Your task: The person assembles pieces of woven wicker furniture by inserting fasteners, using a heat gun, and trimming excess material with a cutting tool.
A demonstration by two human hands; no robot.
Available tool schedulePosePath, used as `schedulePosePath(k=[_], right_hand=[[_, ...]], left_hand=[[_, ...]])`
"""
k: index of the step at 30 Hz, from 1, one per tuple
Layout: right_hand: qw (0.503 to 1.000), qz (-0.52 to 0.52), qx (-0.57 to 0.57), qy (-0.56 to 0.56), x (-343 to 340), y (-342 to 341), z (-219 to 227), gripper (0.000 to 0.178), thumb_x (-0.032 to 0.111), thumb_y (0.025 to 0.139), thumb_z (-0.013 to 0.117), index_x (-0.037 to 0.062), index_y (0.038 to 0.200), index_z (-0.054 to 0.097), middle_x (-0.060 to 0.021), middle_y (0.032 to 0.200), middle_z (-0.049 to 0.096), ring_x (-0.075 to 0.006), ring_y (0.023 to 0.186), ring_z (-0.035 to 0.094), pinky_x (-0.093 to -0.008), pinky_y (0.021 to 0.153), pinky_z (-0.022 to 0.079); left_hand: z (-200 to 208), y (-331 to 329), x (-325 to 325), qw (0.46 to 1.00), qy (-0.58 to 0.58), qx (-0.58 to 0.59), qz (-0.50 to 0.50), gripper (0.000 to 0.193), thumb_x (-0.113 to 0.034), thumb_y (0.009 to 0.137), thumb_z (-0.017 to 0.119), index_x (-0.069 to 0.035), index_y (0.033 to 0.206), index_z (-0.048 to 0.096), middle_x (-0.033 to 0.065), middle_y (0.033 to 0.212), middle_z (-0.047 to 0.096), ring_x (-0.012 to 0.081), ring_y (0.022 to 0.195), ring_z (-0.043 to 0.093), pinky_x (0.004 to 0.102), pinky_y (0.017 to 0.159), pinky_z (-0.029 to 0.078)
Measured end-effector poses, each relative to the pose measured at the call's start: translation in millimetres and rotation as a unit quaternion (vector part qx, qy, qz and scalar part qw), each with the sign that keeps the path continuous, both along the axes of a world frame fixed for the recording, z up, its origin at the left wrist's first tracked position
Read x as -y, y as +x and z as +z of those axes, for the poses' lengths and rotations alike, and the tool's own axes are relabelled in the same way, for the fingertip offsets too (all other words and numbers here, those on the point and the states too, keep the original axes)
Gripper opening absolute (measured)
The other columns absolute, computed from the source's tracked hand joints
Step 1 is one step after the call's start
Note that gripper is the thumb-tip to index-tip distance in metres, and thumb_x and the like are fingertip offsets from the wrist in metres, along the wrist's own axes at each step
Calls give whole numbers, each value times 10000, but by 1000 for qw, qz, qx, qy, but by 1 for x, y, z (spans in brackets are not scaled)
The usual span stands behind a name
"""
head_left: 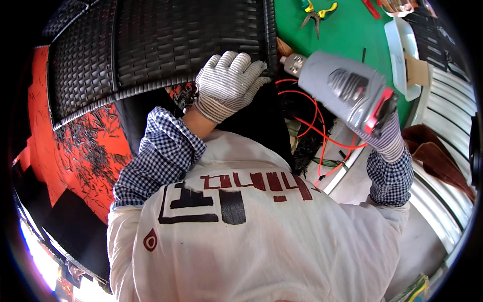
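Observation:
A large black woven wicker panel (171, 40) with a braided border lies in front of me at the upper left. My left hand (229, 85), in a grey-and-white striped glove, rests over the panel's near border close to its right corner, fingers bent and pressed against it. On the right, my gloved right hand (391, 138) grips a grey power tool (342, 88) by its red-and-black end. The tool's metal nose points left toward the panel's corner, apart from my left hand. The tool's exact kind is unclear, and its body hides most of my right fingers.
Yellow-and-green handled pliers (317, 16) lie on a green surface (347, 30). A pale blue tray (401, 55) stands beside a cardboard piece (417, 71). A red hose (322, 132) loops below the tool. Black scraps (93, 143) litter the red surface on the left.

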State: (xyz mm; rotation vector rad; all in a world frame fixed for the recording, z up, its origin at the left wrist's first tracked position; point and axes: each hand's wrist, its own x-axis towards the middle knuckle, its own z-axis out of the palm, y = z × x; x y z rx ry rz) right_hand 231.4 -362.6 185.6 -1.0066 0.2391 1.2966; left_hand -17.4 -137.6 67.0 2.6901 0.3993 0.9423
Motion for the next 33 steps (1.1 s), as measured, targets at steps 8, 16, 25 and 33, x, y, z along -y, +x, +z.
schedulePosePath(k=[8, 16, 25, 33], right_hand=[[968, 171, 183, -12, -8, -14, 19, 366, 51, 923, 702, 68, 1268, 583, -98, 1163, 678, -207, 1038, 698, -375, 927, 616], [941, 194, 275, -31, 79, 18, 18, 558, 57, 834, 816, 18, 1332, 569, -104, 1251, 678, -202, 1125, 674, -366, 982, 575], [845, 277, 432, -148, 66, -4, 50, 674, 19, 835, 813, 19, 1422, 483, -117, 1341, 620, -216, 1177, 640, -380, 1024, 553], [842, 295, 432, -132, 27, 1, 94, 450, 89, 830, 808, 55, 1206, 564, -106, 1089, 691, -212, 956, 699, -381, 827, 601]], left_hand=[[2, 5, 1, 1000, 16, 21, -13, 299, -321, 794, 829, -100, 993, 791, 77, 858, 691, 262, 766, 680, 389, 651, 556], [20, 15, 5, 998, 13, 57, -22, 313, -297, 765, 842, -81, 983, 784, 69, 855, 675, 260, 769, 672, 389, 653, 554], [36, 30, -3, 998, 30, 57, -15, 313, -297, 739, 855, -81, 957, 791, 75, 871, 672, 264, 765, 664, 386, 655, 554], [37, 36, -5, 996, 37, 86, 13, 317, -304, 745, 851, -82, 964, 792, 78, 894, 678, 269, 776, 669, 397, 665, 559]])
